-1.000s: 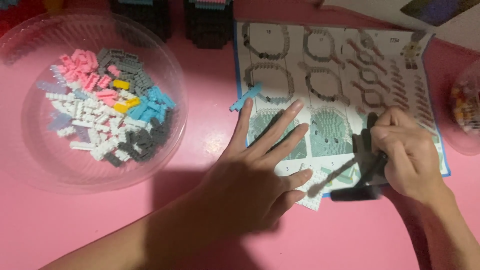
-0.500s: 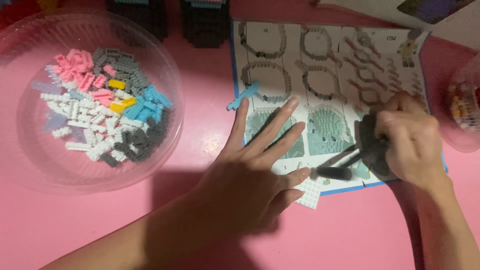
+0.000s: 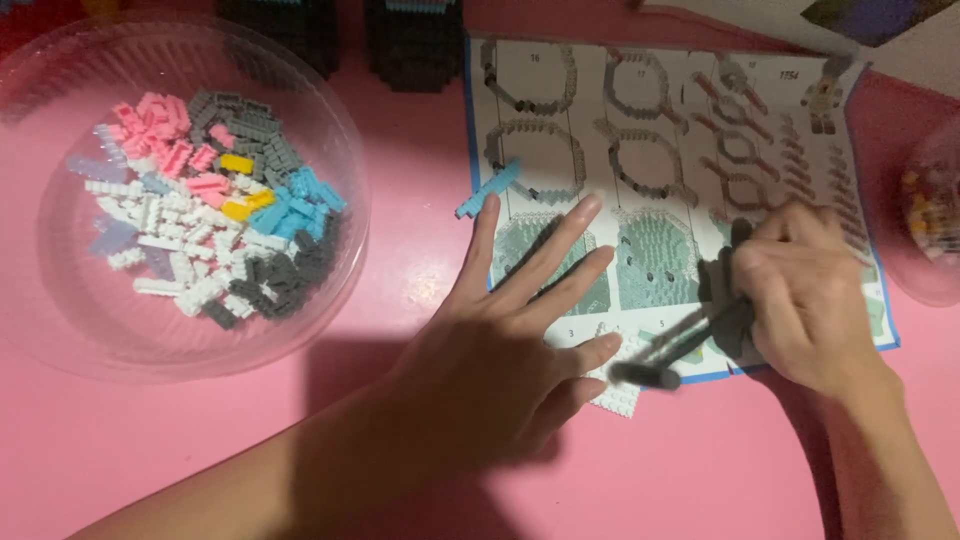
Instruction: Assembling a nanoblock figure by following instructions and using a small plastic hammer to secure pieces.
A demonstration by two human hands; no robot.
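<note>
My left hand point(image 3: 500, 340) lies flat with fingers spread on the lower left of an instruction sheet point(image 3: 660, 130) printed with ring-shaped block diagrams. It partly covers a small white block plate point(image 3: 615, 395). My right hand point(image 3: 805, 295) grips a dark grey block piece point(image 3: 722, 300) together with a dark tool point(image 3: 665, 355) that points down-left toward the white plate. A loose light blue brick point(image 3: 488, 188) lies at the sheet's left edge, just beyond my left fingertips.
A clear round bowl point(image 3: 330, 270) at the left holds several small pink, white, grey, blue and yellow bricks on the pink table point(image 3: 400, 130). Two dark block builds point(image 3: 420, 40) stand at the back. Another clear container point(image 3: 930, 220) sits at the right edge.
My right hand with the grey piece and tool has shifted up and to the right over the sheet, the tool tip swinging nearer the white plate. My left hand stayed flat in place.
</note>
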